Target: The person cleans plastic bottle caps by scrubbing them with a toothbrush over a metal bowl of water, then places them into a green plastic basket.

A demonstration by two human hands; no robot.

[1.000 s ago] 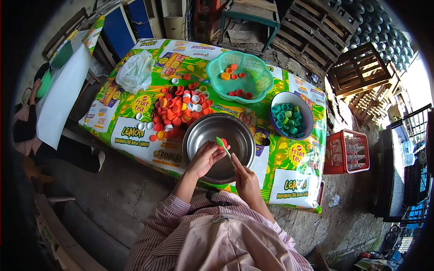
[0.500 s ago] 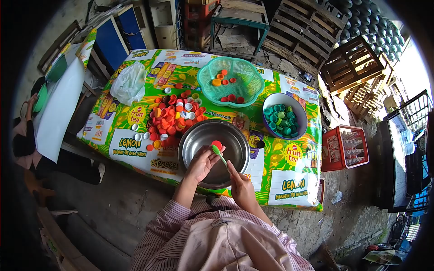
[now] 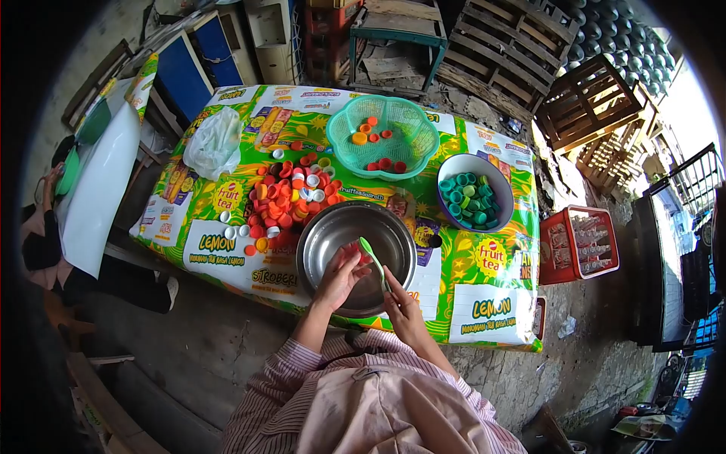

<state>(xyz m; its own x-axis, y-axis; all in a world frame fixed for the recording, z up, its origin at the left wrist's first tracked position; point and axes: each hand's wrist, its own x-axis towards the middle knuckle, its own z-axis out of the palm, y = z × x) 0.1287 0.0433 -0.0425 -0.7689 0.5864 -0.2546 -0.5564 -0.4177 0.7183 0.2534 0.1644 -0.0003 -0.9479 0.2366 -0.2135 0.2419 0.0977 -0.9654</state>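
Over the steel bowl (image 3: 310,253), my left hand (image 3: 339,281) has its fingers closed round a red cap (image 3: 364,257), which is blurred and partly hidden. My right hand (image 3: 402,306) grips the lower part of a green-and-white brush (image 3: 372,256), whose green head is beside the cap. A pile of red, orange and white caps (image 3: 283,197) lies behind and left of the bowl. Behind it, a green basket (image 3: 420,129) holds several red and orange caps. The white bowl with a purple outside (image 3: 508,219) contains green caps (image 3: 469,200).
A plastic bag (image 3: 213,144) lies at the table's back left. One dark cap (image 3: 435,240) is right of the steel bowl. Red crate (image 3: 556,246) stands beyond the table's right edge. Another person's hand (image 3: 51,178) holds a green item at far left.
My left fingers have closed further round the red cap. The brush has turned more upright, and my right hand has shifted slightly. The camera view has moved a little.
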